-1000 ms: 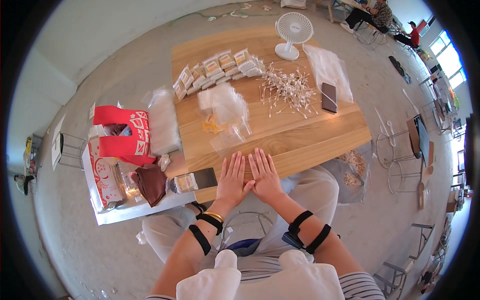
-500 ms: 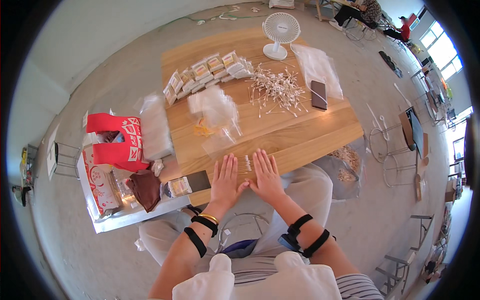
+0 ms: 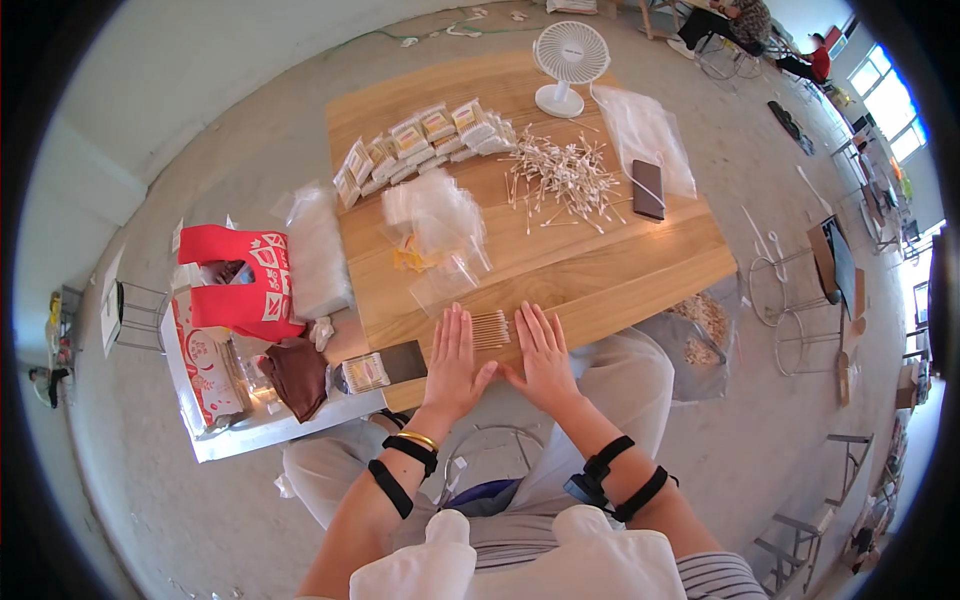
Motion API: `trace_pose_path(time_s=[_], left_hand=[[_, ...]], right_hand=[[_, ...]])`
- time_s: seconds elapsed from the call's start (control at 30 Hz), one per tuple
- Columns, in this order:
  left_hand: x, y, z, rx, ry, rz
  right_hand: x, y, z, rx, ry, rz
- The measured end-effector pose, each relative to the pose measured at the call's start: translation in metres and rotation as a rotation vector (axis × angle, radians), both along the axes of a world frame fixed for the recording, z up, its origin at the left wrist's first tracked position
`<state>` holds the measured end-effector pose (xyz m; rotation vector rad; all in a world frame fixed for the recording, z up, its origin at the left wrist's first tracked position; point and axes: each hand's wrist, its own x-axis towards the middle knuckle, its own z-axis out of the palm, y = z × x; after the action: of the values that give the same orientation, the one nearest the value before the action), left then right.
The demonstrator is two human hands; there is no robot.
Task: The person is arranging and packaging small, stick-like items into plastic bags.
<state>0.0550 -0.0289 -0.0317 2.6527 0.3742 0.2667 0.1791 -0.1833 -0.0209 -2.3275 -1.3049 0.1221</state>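
My left hand (image 3: 452, 358) and my right hand (image 3: 542, 352) lie flat, palms down, on the near edge of a wooden table (image 3: 620, 270). Their thumbs nearly touch. Between them sits a small neat bundle of cotton swabs (image 3: 490, 328), flanked by both hands; neither hand grips it. A loose heap of cotton swabs (image 3: 565, 178) lies further back on the table. Clear plastic bags (image 3: 437, 228) lie left of the centre, and a row of filled packets (image 3: 420, 140) runs along the far left.
A white desk fan (image 3: 566, 62) stands at the table's far edge, a dark phone (image 3: 648, 189) to the right on clear bags. A low side table (image 3: 250, 420) at my left bears a red bag (image 3: 235, 280) and a brown pouch (image 3: 295, 375). Stools (image 3: 800, 300) stand at the right.
My hands have spread slightly apart, uncovering the swab bundle between them. The view has shifted a little as my head moved.
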Motion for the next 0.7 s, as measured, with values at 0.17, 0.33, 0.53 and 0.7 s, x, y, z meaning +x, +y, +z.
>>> trace_pose_path(time_s=[0.17,0.33,0.53,0.7], left_hand=[[-0.012,0.008,0.003,-0.042,0.002,0.092],[-0.013,0.007,0.003,0.264,0.251,0.096],[0.004,-0.009,0.005,0.241,0.325,0.163],[0.004,-0.021,-0.003,0.141,0.190,0.254]], right_hand=[[0.003,0.008,0.012,-0.039,-0.007,0.035],[-0.005,0.024,0.006,-0.103,-0.055,0.033],[-0.006,0.033,-0.012,-0.097,-0.112,0.063],[-0.007,0.034,-0.012,-0.084,-0.102,0.071]])
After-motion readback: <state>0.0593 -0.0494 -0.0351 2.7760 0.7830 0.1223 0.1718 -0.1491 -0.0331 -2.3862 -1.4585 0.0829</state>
